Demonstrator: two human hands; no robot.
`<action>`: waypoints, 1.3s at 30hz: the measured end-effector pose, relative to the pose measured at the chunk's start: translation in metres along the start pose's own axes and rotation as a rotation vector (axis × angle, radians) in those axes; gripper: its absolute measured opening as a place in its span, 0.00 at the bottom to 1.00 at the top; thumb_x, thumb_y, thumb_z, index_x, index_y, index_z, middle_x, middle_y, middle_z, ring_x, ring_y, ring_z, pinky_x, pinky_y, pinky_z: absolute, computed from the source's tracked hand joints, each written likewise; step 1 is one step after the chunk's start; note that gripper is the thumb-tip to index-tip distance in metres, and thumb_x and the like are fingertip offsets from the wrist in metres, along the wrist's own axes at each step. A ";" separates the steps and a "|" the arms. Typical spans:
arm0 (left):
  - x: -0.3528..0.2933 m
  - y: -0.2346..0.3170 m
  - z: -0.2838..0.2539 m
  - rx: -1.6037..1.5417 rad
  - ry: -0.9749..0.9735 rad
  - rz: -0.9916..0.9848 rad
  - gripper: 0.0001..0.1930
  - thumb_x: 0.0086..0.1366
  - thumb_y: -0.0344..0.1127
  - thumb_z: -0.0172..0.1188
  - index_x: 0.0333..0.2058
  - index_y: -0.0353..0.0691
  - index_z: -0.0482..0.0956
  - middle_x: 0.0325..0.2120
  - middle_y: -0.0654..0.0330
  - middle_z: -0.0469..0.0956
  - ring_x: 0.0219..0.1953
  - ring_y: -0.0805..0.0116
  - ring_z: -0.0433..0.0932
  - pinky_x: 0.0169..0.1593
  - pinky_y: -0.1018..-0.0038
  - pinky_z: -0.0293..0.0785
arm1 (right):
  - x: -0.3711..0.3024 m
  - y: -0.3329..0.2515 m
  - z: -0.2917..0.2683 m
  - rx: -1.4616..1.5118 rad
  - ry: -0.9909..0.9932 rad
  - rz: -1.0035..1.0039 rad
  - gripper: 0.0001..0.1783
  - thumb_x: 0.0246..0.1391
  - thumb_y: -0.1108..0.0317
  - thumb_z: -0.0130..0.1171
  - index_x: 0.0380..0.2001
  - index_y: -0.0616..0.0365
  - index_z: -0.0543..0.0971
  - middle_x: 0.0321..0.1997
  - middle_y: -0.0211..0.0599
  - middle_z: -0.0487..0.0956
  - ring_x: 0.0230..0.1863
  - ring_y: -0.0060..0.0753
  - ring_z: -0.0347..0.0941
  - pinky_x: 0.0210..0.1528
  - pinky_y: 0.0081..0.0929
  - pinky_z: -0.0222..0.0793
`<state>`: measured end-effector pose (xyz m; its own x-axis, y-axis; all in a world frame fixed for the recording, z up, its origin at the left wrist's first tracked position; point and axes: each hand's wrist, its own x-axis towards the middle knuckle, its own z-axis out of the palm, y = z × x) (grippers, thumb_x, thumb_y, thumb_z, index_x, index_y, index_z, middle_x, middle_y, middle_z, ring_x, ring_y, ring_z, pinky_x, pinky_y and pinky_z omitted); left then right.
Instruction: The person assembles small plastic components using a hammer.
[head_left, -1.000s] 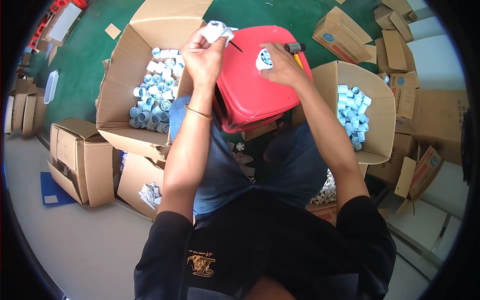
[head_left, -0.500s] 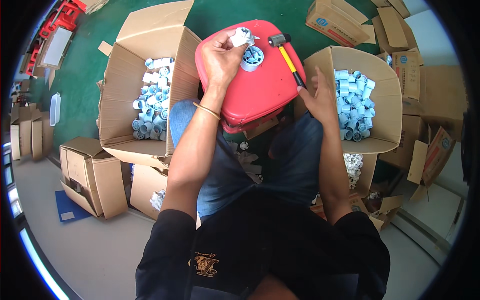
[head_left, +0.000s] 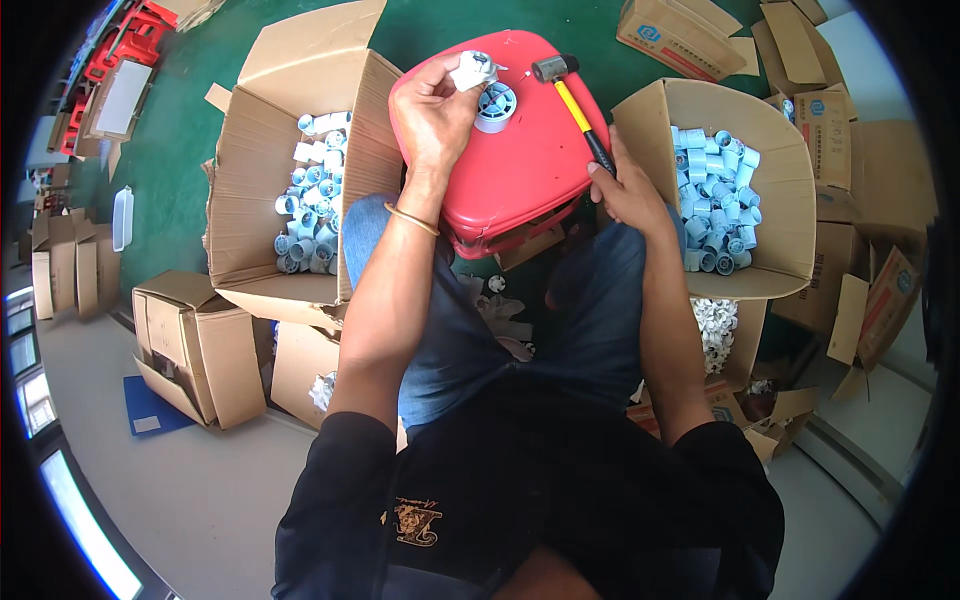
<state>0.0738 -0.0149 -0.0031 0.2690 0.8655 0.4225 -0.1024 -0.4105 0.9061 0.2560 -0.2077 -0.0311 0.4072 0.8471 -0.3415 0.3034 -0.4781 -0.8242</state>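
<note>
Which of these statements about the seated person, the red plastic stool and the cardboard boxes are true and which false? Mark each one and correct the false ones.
1. The left hand holds a small white plastic piece above the red plastic stool. True.
2. The right hand grips the head of the mallet. False: it is on the black handle end of the yellow-handled mallet, whose head rests on the stool.
3. A white ring-shaped fitting sits on the stool top. True.
4. The open cardboard box on the left holds red toys. False: it holds white and pale blue fittings.
5. The open cardboard box on the right is closed. False: it is open, showing fittings.
</note>
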 end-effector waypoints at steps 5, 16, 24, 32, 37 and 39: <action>-0.001 0.003 0.000 0.081 -0.030 0.034 0.15 0.52 0.18 0.66 0.40 0.33 0.83 0.31 0.60 0.84 0.30 0.78 0.78 0.33 0.85 0.74 | 0.001 0.006 0.002 -0.021 0.054 -0.087 0.39 0.65 0.59 0.47 0.72 0.60 0.44 0.21 0.31 0.71 0.13 0.19 0.57 0.13 0.18 0.51; 0.004 -0.004 0.018 0.129 -0.063 0.221 0.14 0.49 0.19 0.64 0.37 0.33 0.85 0.23 0.61 0.82 0.19 0.76 0.72 0.24 0.82 0.67 | -0.030 -0.012 -0.005 0.106 0.273 -0.304 0.23 0.66 0.70 0.44 0.64 0.57 0.68 0.20 0.24 0.66 0.19 0.14 0.58 0.22 0.11 0.52; 0.000 -0.017 0.020 0.131 -0.086 0.318 0.14 0.47 0.20 0.64 0.35 0.35 0.85 0.20 0.62 0.79 0.17 0.74 0.70 0.23 0.78 0.65 | -0.065 -0.077 -0.041 -0.192 0.239 -0.546 0.25 0.61 0.76 0.48 0.62 0.60 0.70 0.44 0.37 0.83 0.28 0.19 0.69 0.31 0.12 0.63; -0.004 -0.017 0.022 0.152 -0.034 0.295 0.13 0.46 0.20 0.63 0.34 0.36 0.85 0.18 0.63 0.77 0.16 0.73 0.67 0.22 0.77 0.63 | -0.096 -0.139 -0.055 -0.283 0.277 -0.685 0.24 0.56 0.78 0.52 0.57 0.57 0.76 0.49 0.41 0.82 0.27 0.25 0.69 0.31 0.22 0.65; -0.006 -0.018 0.021 0.170 -0.102 0.286 0.14 0.45 0.19 0.61 0.34 0.35 0.85 0.19 0.63 0.76 0.17 0.72 0.67 0.23 0.77 0.63 | -0.085 -0.118 -0.051 -0.273 0.245 -0.587 0.23 0.56 0.78 0.53 0.56 0.57 0.76 0.53 0.41 0.80 0.28 0.28 0.71 0.32 0.23 0.66; -0.010 -0.023 0.026 0.211 -0.168 0.251 0.15 0.44 0.18 0.60 0.33 0.35 0.85 0.20 0.63 0.76 0.18 0.71 0.68 0.24 0.77 0.64 | -0.079 -0.103 -0.053 -0.574 0.058 -0.346 0.22 0.57 0.77 0.51 0.56 0.57 0.76 0.51 0.40 0.81 0.29 0.28 0.71 0.33 0.22 0.66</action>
<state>0.0984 -0.0218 -0.0289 0.4156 0.6787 0.6056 0.0099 -0.6691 0.7431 0.2379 -0.2378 0.1049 0.2447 0.9675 -0.0631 0.8281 -0.2424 -0.5055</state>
